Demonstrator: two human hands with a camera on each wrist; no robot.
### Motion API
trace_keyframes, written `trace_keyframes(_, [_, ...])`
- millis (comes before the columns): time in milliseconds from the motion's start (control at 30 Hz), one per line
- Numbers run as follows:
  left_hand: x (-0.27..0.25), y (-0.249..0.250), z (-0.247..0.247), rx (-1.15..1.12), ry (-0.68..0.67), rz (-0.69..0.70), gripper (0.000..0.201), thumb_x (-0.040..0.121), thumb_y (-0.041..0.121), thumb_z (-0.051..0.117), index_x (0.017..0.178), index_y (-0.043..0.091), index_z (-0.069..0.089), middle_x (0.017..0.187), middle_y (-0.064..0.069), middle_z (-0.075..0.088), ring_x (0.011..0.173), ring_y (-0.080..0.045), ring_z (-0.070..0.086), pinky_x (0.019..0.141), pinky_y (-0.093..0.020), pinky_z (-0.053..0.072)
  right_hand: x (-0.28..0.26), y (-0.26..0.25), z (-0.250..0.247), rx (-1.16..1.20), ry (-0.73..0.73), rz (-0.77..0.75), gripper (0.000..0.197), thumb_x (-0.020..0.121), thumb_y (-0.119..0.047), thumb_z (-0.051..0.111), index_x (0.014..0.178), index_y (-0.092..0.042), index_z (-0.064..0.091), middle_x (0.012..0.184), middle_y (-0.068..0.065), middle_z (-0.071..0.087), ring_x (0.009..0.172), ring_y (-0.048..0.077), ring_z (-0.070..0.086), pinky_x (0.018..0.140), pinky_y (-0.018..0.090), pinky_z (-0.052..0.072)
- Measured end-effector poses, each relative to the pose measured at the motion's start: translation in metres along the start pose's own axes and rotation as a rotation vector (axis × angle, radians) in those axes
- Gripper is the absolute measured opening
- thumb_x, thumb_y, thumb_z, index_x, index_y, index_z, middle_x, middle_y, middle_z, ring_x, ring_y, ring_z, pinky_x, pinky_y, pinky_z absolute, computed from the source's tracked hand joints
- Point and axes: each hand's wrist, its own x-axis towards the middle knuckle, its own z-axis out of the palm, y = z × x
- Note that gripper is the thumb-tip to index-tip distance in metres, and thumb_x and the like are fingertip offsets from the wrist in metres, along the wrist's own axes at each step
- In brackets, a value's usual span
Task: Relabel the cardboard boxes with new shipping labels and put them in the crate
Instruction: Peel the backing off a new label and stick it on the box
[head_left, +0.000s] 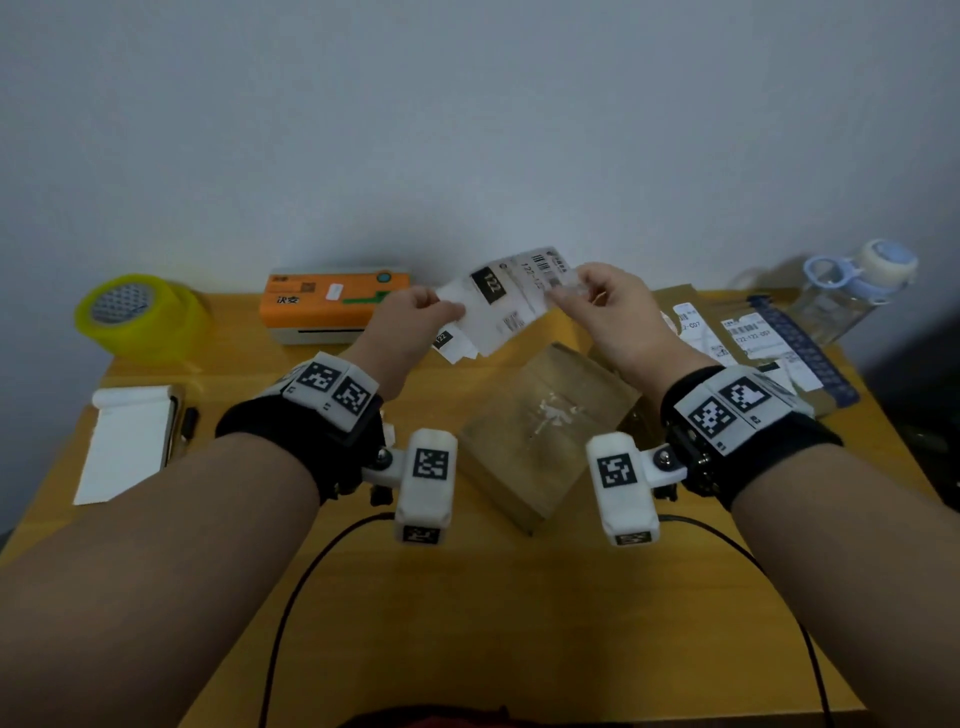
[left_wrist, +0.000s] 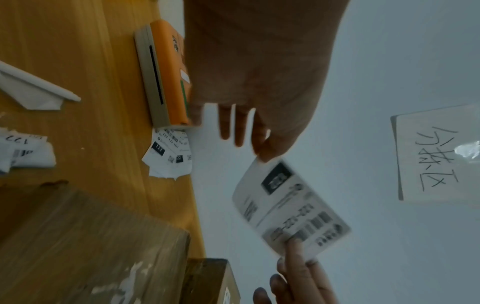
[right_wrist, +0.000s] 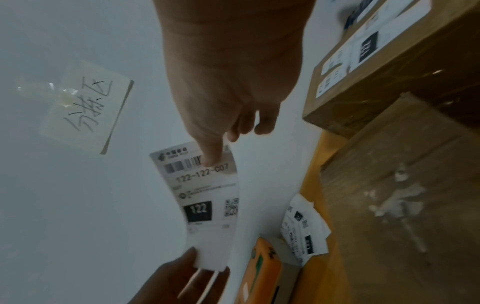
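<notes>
— Holding a shipping label (head_left: 511, 304) up over the desk (head_left: 519, 597), both hands pinching it: left hand (head_left: 415, 325) on the blank end, right hand (head_left: 610, 306) on the barcode end.

— Printed how?

— Marked "122" in a black block, "122-122-C07" under the barcode, seen from the right wrist. Curving a little between the two grips.

— And the boxes?

— Lying flat just below the hands, a cardboard box (head_left: 545, 431) with torn white scraps of paper stuck to its top face. Beside it on the right, a second box (head_left: 748, 343) bearing labels, resting against it or perhaps partly on it; hard to tell from the blur.

— Anything else on the desk?

— Sitting at the far edge, an orange label printer (head_left: 332, 304), with a small pile of loose labels (head_left: 454, 345) just beside it. Far left, a yellow tape roll (head_left: 140, 314); nearer, a white notepad (head_left: 130, 441) with a pen (head_left: 188, 423) alongside. Far right, a clear water bottle (head_left: 852, 291). On the wall, a handwritten note (left_wrist: 436, 154) taped up.
</notes>
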Motion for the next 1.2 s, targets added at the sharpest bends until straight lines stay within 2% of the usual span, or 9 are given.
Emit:
trace_keyframes(100, [-0.006, -0.01, 0.017, 0.033, -0.119, -0.153, 0.014, 0.091, 0.019, 0.058, 0.101, 0.009, 0.06, 0.093, 0.002, 0.063, 0.083, -0.009, 0.054, 0.077, -0.028, 0.038, -0.005, 0.02, -0.009, -0.075, -0.01, 0.049, 0.023, 0.093, -0.029, 0.058, 0.085, -0.01, 0.069, 0.082, 0.0, 0.07, 0.063, 0.003, 0.062, 0.051, 0.014, 0.046])
trace_keyframes(167, [-0.011, -0.019, 0.031, 0.036, -0.17, -0.246, 0.022, 0.092, 0.018, 0.058, 0.112, 0.009, 0.06, 0.088, 0.009, 0.057, 0.078, -0.003, 0.046, 0.08, -0.03, 0.03, -0.009, 0.04, -0.013, -0.109, -0.045, 0.127, 0.021, 0.092, -0.029, 0.059, 0.086, -0.011, 0.069, 0.086, 0.001, 0.072, 0.076, 0.012, 0.068, 0.062, 0.023, 0.056])
trace_keyframes(267, [-0.014, -0.032, 0.046, 0.068, -0.208, -0.326, 0.027, 0.092, 0.02, 0.057, 0.116, 0.007, 0.059, 0.102, 0.001, 0.063, 0.079, -0.006, 0.049, 0.061, -0.023, 0.032, -0.016, 0.067, -0.016, -0.168, -0.105, 0.203, 0.026, 0.092, -0.029, 0.059, 0.089, -0.004, 0.067, 0.089, 0.005, 0.072, 0.084, 0.02, 0.069, 0.073, 0.033, 0.055])
trace_keyframes(433, [-0.017, -0.047, 0.064, -0.023, -0.199, -0.435, 0.008, 0.093, 0.021, 0.056, 0.097, 0.014, 0.058, 0.103, -0.004, 0.067, 0.085, -0.013, 0.061, 0.056, -0.022, 0.046, -0.023, 0.09, -0.018, -0.159, -0.226, 0.265, 0.021, 0.094, -0.026, 0.056, 0.1, -0.009, 0.067, 0.095, 0.0, 0.07, 0.082, 0.007, 0.065, 0.066, 0.016, 0.053])
trace_keyframes(600, [-0.006, -0.062, 0.073, -0.06, -0.02, -0.335, 0.013, 0.092, 0.021, 0.058, 0.08, 0.017, 0.053, 0.098, -0.012, 0.069, 0.09, -0.027, 0.066, 0.065, -0.027, 0.053, -0.023, 0.098, -0.014, -0.226, -0.236, 0.284, 0.025, 0.094, -0.029, 0.055, 0.101, -0.008, 0.065, 0.1, 0.005, 0.07, 0.089, 0.017, 0.066, 0.08, 0.036, 0.056])
trace_keyframes(733, [0.003, -0.065, 0.07, 0.27, 0.033, -0.19, 0.013, 0.091, 0.027, 0.059, 0.088, 0.014, 0.059, 0.083, 0.0, 0.063, 0.07, -0.011, 0.057, 0.059, -0.021, 0.044, -0.029, 0.102, -0.003, -0.278, -0.164, 0.306, 0.03, 0.094, -0.031, 0.054, 0.094, -0.005, 0.067, 0.096, 0.009, 0.071, 0.088, 0.023, 0.067, 0.08, 0.043, 0.055])
trace_keyframes(867, [0.008, -0.067, 0.069, 0.549, 0.007, -0.133, 0.025, 0.091, 0.028, 0.058, 0.071, 0.016, 0.05, 0.071, 0.001, 0.053, 0.064, -0.012, 0.048, 0.054, -0.023, 0.037, -0.039, 0.115, 0.009, -0.401, -0.082, 0.288, 0.043, 0.089, -0.05, 0.046, 0.069, -0.016, 0.063, 0.092, 0.005, 0.069, 0.08, 0.022, 0.066, 0.067, 0.044, 0.058])
trace_keyframes(933, [0.007, -0.068, 0.068, 0.617, 0.001, -0.134, 0.026, 0.092, 0.028, 0.057, 0.07, 0.017, 0.048, 0.069, 0.002, 0.051, 0.063, -0.013, 0.047, 0.052, -0.023, 0.035, -0.04, 0.114, 0.014, -0.491, -0.022, 0.273, 0.048, 0.087, -0.055, 0.042, 0.062, -0.017, 0.054, 0.1, 0.005, 0.066, 0.087, 0.025, 0.063, 0.074, 0.046, 0.056])
trace_keyframes(1200, [0.006, -0.081, 0.056, 0.592, 0.008, -0.182, 0.024, 0.088, 0.027, 0.062, 0.07, 0.016, 0.052, 0.081, -0.004, 0.059, 0.077, -0.018, 0.053, 0.064, -0.028, 0.043, -0.03, 0.104, 0.027, -0.734, -0.005, 0.263, 0.044, 0.09, -0.053, 0.05, 0.101, -0.014, 0.067, 0.118, 0.008, 0.054, 0.115, 0.027, 0.044, 0.099, 0.043, 0.033])
